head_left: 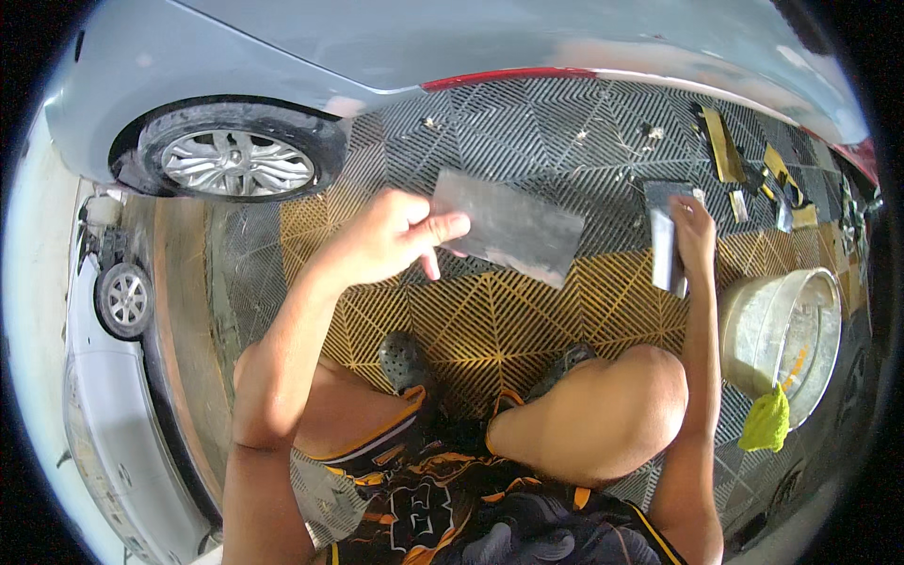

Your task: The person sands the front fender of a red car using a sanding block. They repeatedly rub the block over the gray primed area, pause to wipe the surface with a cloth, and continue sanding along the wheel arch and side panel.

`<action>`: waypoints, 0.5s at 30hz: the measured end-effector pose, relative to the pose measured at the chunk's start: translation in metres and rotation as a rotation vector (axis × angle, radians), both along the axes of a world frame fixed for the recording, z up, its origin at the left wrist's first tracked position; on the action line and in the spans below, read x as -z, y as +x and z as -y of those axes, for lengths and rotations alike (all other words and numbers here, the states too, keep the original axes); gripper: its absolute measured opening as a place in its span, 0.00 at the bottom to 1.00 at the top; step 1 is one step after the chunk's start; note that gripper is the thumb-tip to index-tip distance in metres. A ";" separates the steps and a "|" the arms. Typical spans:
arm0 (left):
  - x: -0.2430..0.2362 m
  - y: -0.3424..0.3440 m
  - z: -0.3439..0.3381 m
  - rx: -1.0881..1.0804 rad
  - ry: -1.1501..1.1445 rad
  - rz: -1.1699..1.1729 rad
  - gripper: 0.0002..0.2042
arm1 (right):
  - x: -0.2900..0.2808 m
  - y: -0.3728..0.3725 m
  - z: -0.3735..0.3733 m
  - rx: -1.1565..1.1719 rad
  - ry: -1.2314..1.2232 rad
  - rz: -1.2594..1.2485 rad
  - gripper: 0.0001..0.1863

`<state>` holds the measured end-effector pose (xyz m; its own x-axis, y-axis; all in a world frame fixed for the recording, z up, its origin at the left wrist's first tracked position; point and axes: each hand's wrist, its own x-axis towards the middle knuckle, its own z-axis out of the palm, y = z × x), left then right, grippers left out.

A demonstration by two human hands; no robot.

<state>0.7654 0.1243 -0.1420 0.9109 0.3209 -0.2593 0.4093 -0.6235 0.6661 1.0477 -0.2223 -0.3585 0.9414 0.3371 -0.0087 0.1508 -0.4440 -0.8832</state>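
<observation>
My left hand (391, 237) pinches one end of a thin grey rectangular sheet that looks like sandpaper (516, 231), thumb on top. The sheet is held out flat above the floor, its far end tilting down to the right. Further right, my right hand (695, 229) is closed on the edge of a folded dark sheet (663, 247) with a pale, shiny side; its exact kind is unclear. The two sheets are apart. Beyond both hands runs the lower edge of a light grey-blue car (395, 47).
The car's wheel (235, 155) stands at the upper left. A metal bucket (772, 334) with a yellow-green cloth (765, 420) over its rim is at my right. Brown strips (723, 146) and scraps lie on the grey and yellow grated floor (452, 330). Another car (132, 405) is far left.
</observation>
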 end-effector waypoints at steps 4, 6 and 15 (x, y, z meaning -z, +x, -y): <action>-0.007 0.018 -0.012 -0.106 0.437 0.049 0.22 | -0.045 -0.013 -0.063 -0.263 -0.239 0.111 0.13; -0.028 0.011 0.007 -0.079 -0.001 -0.120 0.19 | -0.034 0.001 -0.088 -0.370 -0.183 0.231 0.14; -0.011 -0.145 -0.045 -0.566 0.028 -0.072 0.19 | -0.053 -0.005 -0.279 -0.630 0.314 -0.070 0.20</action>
<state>0.6200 0.1694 -0.1310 0.5754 0.7613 -0.2988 0.7285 -0.3111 0.6103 1.0427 0.0566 -0.3055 0.5671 0.8141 0.1249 0.2339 -0.0138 -0.9722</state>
